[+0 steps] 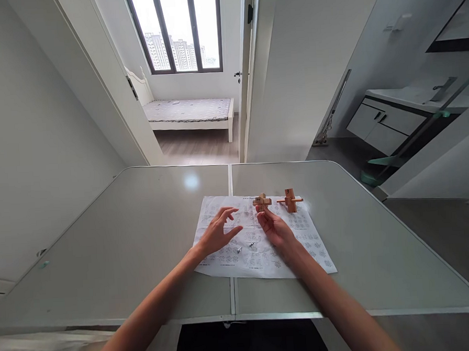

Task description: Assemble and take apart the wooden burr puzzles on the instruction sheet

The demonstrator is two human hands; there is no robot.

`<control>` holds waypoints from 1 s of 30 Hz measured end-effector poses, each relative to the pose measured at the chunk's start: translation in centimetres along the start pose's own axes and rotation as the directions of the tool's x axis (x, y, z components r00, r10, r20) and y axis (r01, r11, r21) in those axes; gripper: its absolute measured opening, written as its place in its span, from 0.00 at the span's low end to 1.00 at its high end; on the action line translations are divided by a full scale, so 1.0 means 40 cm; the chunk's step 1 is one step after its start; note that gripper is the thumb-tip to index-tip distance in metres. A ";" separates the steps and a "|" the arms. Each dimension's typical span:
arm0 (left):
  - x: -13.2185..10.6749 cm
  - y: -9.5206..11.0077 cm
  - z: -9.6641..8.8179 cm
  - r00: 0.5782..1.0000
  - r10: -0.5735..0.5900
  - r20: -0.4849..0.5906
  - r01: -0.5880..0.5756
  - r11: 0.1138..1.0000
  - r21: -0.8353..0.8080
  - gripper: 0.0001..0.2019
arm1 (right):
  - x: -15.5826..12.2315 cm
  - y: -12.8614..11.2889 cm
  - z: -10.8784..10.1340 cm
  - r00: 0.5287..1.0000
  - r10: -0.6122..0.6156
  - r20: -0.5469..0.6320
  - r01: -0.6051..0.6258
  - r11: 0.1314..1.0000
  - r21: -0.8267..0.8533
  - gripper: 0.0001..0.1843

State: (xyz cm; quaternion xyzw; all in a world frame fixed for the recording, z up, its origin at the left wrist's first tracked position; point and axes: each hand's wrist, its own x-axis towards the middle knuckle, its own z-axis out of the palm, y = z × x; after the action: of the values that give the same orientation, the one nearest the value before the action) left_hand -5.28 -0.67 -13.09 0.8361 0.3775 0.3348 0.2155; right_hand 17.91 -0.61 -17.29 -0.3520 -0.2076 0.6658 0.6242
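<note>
A printed instruction sheet [300,235] lies flat on the grey folding table [124,244]. My right hand [274,228] reaches over the sheet and its fingertips pinch the lower end of a small wooden cross-shaped puzzle [262,201] at the sheet's far edge. A second wooden cross puzzle [290,200] stands just to its right, untouched. My left hand [220,231] hovers above the left half of the sheet with fingers spread and nothing in it. Two tiny dark bits [245,246] lie on the paper between my hands.
The table's centre seam [229,181] runs front to back under the sheet. Beyond the table an open doorway shows a bed [187,112] below a window. A washbasin cabinet [389,123] stands at the right.
</note>
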 end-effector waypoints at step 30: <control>-0.008 -0.007 0.002 0.977 0.130 0.167 -0.142 0.988 0.060 0.12 | -0.039 -0.033 0.035 0.954 -0.037 -0.298 0.043 0.999 0.013 0.03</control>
State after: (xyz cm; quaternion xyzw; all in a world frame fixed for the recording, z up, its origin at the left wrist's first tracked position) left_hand -5.52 -0.73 -13.45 0.8916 0.3124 0.2655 0.1920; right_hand 17.76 -1.74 -15.09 -0.4382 -0.1120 0.5944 0.6649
